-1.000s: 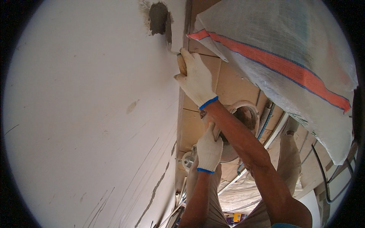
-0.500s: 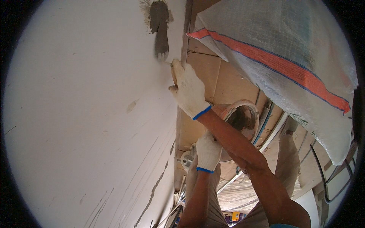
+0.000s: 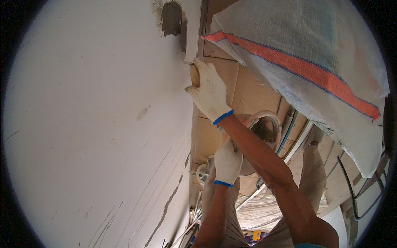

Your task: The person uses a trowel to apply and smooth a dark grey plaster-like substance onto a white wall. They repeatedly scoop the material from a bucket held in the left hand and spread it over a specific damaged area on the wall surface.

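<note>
Gloved fingers are wrapping tightly around a wooden trowel handle [image 3: 194,75] as the right hand [image 3: 210,93], in a white knit glove with a blue cuff, is pressing the tool's blade against a white plastered wall [image 3: 91,124]. The blade itself is mostly hidden behind the hand; only a thin edge is showing where it meets the wall, just below a patch of wet grey mortar [image 3: 171,18] filling a hole near the wall's corner. Lower down, the left hand [image 3: 227,162], gloved the same way, is closing its fingers on the rim of a round mortar pan [image 3: 264,132] and holding it up beneath the working arm, dark mix showing inside. A white woven sack with an orange stripe [image 3: 306,62] is hanging to the right, over tan floor tiles [image 3: 248,91]. The work appears to be at the patching stage, with the hole largely filled; the next stroke would likely call for a flat, steady pass to smooth the mortar flush with the surrounding plaster.
</note>
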Motion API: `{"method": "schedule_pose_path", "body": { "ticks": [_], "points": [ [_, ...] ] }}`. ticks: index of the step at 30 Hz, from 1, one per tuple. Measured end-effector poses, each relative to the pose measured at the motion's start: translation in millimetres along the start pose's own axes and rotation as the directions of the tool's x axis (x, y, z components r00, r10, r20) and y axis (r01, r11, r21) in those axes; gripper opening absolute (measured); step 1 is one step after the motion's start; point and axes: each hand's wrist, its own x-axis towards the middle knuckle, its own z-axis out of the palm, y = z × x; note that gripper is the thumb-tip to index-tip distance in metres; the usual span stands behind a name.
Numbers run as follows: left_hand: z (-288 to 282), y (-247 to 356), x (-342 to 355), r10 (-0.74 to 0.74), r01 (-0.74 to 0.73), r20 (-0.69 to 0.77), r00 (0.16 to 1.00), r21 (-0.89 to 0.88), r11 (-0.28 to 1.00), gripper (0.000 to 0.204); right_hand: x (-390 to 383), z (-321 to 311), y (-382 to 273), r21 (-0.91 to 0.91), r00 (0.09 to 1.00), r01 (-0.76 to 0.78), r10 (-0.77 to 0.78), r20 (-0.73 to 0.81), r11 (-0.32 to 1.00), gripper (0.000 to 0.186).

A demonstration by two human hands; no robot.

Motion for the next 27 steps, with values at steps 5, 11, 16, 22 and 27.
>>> {"method": "schedule_pose_path", "body": {
  "ticks": [5,11,16,22,27],
  "points": [
    [6.8,-15.4,-0.3,0.068,-0.077,0.08,0.994,0.119,0.99,0.025,-1.2,9.9,-8.2,-0.001,0.999,0.028,-0.028,-0.034,1.0,0.079],
    [23.0,-44.4,-8.1,0.175,-0.17,-0.034,0.984,0.124,0.978,0.023,-32.9,0.8,-24.0,0.002,0.997,0.074,-0.074,0.034,0.997,0.082],
    [12.2,-26.6,0.0,0.063,-0.075,0.078,0.995,0.171,0.982,0.027,-42.4,-14.5,-1.0,0.032,0.995,0.096,-0.096,0.003,0.995,0.081],
    [4.3,-1.0,-1.3,0.012,-0.012,0.006,1.0,0.021,1.0,0.025,-12.3,-6.6,11.6,-0.037,0.999,0.025,-0.027,-0.042,0.999,0.079],
    [5.5,-2.9,-2.8,0.044,-0.046,0.045,0.998,0.026,0.999,0.026,0.2,8.9,9.1,-0.077,0.997,0.033,-0.038,-0.065,0.996,0.078]
  ]
}}
